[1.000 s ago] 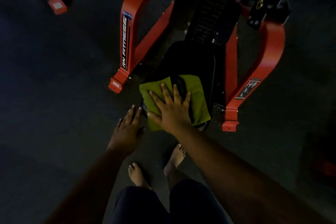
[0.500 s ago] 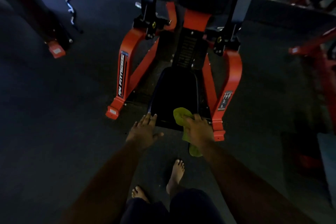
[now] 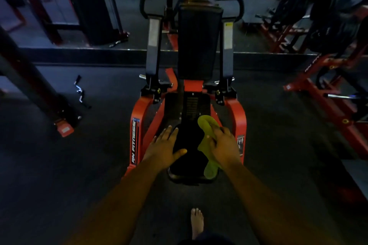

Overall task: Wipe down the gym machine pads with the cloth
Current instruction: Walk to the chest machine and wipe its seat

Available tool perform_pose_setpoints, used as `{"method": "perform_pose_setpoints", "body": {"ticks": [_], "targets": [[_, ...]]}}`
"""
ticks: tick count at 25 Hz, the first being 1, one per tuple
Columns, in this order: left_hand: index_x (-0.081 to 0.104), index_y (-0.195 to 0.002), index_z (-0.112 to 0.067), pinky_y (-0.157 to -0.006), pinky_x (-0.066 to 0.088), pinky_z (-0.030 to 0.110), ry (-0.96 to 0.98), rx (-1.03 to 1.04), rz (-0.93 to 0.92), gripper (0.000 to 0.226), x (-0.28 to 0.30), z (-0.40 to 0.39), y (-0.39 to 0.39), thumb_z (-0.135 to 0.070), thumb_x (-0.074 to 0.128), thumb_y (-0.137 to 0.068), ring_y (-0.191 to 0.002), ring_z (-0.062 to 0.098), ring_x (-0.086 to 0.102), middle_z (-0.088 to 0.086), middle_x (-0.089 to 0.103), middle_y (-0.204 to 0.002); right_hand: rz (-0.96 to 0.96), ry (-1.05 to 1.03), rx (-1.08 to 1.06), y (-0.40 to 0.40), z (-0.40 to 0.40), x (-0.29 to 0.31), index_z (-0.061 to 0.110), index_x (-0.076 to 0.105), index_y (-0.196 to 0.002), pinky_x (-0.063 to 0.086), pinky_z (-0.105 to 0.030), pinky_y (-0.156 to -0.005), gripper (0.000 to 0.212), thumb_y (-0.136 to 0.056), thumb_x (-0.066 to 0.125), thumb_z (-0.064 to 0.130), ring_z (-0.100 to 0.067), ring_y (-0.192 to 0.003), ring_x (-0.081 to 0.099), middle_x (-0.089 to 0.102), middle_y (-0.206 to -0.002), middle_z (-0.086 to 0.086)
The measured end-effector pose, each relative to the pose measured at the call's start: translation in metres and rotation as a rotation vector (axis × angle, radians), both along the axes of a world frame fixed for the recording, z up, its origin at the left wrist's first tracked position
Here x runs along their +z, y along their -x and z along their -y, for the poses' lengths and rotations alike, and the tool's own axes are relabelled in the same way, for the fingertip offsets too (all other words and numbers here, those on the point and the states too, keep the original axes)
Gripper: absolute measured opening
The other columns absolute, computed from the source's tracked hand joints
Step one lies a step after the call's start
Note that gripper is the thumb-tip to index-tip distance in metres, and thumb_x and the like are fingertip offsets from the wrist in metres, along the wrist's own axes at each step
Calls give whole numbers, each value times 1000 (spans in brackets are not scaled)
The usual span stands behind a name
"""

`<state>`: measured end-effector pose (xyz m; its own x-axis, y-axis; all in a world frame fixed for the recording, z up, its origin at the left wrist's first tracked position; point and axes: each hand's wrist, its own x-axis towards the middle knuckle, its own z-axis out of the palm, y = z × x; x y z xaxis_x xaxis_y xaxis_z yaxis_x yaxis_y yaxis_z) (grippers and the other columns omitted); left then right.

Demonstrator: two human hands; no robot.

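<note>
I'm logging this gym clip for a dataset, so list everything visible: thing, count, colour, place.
gym machine: one, red frame, centre of view
seat pad: one, black, low on the machine, under both hands
back pad: one, black, upright behind the seat pad
cloth: one, yellow-green, bunched on the seat pad's right side
curl bar handle: one, silver with black grips, on the floor at left
other machines: several, red and black, right and far background
floor: dark
bare foot: one visible, bottom centre
left hand: fingers straight, resting on the seat pad's left edge
right hand: gripping the cloth
</note>
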<state>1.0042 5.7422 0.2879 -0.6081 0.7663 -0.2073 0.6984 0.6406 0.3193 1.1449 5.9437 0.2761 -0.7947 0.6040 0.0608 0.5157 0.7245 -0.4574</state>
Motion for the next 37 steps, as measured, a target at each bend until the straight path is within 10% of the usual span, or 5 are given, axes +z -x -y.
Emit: {"method": "perform_pose_setpoints", "body": {"ticks": [14, 21, 25, 29, 37], "targets": [[-2, -163, -24, -127, 6, 50, -279, -19, -339, 87, 137, -173, 204, -65, 40, -98, -157, 21, -9, 3, -12, -170, -911, -136, -246, 217, -157, 176, 20, 52, -143, 52, -46, -91, 45, -102, 52, 36, -25, -108, 56, 52, -124, -10], [8, -163, -17, -124, 11, 57, -417, -197, -702, 93, 159, -222, 294, -43, 63, -93, -157, 29, 1, 10, -3, -171, -645, -308, -111, 315, -177, 170, 35, 13, -160, 31, -64, -114, 67, -102, 35, 58, -37, -152, 18, 6, -169, -7], [1, -163, -17, -123, 15, 62, -475, -385, -847, 94, 130, -222, 338, -47, 60, -96, -158, 29, 1, 9, -12, -170, -698, -198, -378, 314, -166, 104, 39, -1, -160, 50, -53, -101, 76, -98, 32, 67, -33, -147, 31, 10, -169, -7], [3, -163, -16, -121, 17, 65, -560, -565, -937, 98, 132, -229, 373, -56, 60, -94, -158, 26, -3, 7, -11, -170, -722, -59, -533, 325, -109, 21, 19, 9, -162, 33, -59, -114, 77, -102, 26, 63, -24, -156, 11, 4, -170, -3], [13, -161, -13, -121, 23, 61, -690, -779, -881, 69, 184, -232, 415, -36, 38, -101, -155, 25, 21, 9, 13, -169, -925, -174, -693, 397, -105, 177, 36, 18, -159, 12, -54, -122, 59, -103, 26, 53, -19, -156, 9, 14, -169, 3]]}}
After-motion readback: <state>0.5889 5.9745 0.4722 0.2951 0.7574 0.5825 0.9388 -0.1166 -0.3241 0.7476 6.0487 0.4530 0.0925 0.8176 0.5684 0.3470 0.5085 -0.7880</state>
